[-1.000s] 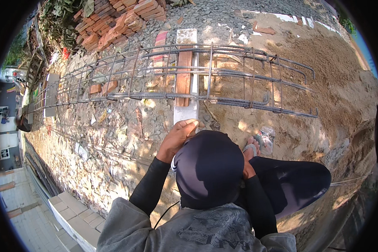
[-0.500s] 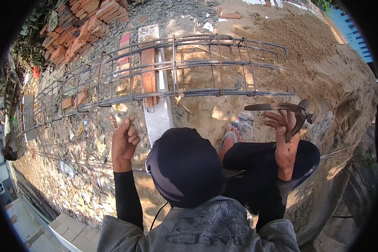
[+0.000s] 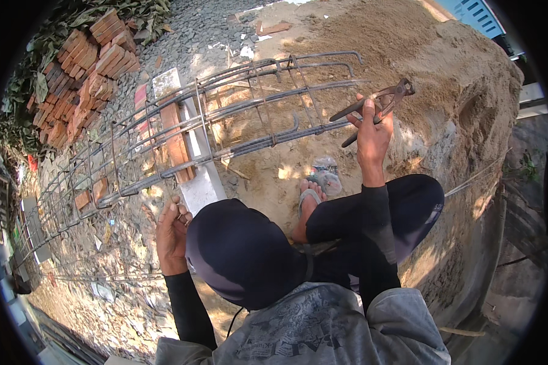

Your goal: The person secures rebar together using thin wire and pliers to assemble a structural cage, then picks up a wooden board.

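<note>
My right hand is wrapped round a pair of rusty pincers, whose jaws point up and to the right and whose dark handles spread apart. They are at the right end of a long rebar cage, whose bars are joined by square stirrups. My left hand is raised below the cage's near side, left of my dark head covering. Its fingers are curled and pinched together; whatever is between them is too small to name.
A reddish-brown plank and a pale beam lie crosswise under the cage. Stacked bricks and gravel are at the far left, a sand heap at the far right. A plastic bag lies by my sandalled foot.
My right hand has risen and moved left to the cage's end, turning the pincers. My left hand has closed its fingers more and sits slightly lower. The view has shifted.
</note>
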The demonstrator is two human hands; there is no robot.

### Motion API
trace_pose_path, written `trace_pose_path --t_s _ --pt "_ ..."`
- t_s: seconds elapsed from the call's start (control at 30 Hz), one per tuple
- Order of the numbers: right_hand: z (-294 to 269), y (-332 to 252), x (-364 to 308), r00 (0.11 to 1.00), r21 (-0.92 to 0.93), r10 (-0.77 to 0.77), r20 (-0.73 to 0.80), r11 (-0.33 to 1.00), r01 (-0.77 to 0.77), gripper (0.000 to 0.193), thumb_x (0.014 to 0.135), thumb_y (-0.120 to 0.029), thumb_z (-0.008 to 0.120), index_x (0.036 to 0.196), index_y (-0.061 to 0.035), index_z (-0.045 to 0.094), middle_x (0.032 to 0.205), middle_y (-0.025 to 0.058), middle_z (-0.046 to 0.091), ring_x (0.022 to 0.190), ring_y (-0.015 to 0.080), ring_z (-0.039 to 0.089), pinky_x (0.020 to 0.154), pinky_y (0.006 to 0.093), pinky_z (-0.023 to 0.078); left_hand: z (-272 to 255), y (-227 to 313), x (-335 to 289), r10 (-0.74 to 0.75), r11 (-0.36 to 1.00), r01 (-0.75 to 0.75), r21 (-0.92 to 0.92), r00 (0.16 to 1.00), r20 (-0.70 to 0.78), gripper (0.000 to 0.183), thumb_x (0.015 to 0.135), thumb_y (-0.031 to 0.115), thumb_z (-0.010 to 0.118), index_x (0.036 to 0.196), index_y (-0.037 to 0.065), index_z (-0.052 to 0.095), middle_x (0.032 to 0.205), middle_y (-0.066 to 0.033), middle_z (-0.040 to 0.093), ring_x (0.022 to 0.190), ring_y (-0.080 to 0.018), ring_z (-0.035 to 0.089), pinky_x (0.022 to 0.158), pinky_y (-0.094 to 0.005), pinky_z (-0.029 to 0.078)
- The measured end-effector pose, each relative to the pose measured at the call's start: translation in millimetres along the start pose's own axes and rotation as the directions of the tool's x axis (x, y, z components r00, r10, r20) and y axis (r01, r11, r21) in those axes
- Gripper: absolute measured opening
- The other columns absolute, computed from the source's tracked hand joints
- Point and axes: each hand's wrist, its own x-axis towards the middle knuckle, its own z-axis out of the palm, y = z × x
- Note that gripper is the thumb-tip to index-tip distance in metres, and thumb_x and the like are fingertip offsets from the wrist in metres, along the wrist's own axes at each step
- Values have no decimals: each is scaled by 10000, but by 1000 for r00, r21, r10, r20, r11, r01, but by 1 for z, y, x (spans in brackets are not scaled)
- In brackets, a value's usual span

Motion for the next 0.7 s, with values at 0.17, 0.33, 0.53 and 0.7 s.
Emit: trace_pose_path --t_s 0.17,0.33,0.53,0.7 --pt "13 34 12 999 -8 46 -16 999 -46 312 1059 -256 560 1255 -18 510 1142 110 692 932 154 680 681 298 611 -8 -4 1 13 1000 -14 9 997 80 200 1001 160 660 1174 62 649 904 -51 692 798 -154 673 746 -287 568" --pt "10 78 10 953 -229 291 -86 925 -303 296 1041 -310 599 1081 -16 593 959 66 655 821 131 658 617 253 541 11 -8 6 38 996 -48 80 990 132 171 1012 130 639 1161 47 652 913 -54 691 813 -149 671 757 -282 569" --pt "14 65 -20 997 -701 -54 49 710 73 561 929 -402 700 1217 75 635 1150 324 548 1113 369 556 976 442 441 25 -17 11 46 974 -82 210 984 171 181 1032 150 617 1143 16 665 885 -27 666 733 -94 632 668 -235 524" --pt "30 3 -75 963 -417 14 268 903 103 377 1024 -331 593 1178 -6 706 1078 175 674 985 275 644 854 398 511 52 -26 26 2 910 -157 383 927 376 214 1042 174 607 1172 14 661 769 21 581 638 -32 507 568 -208 397"
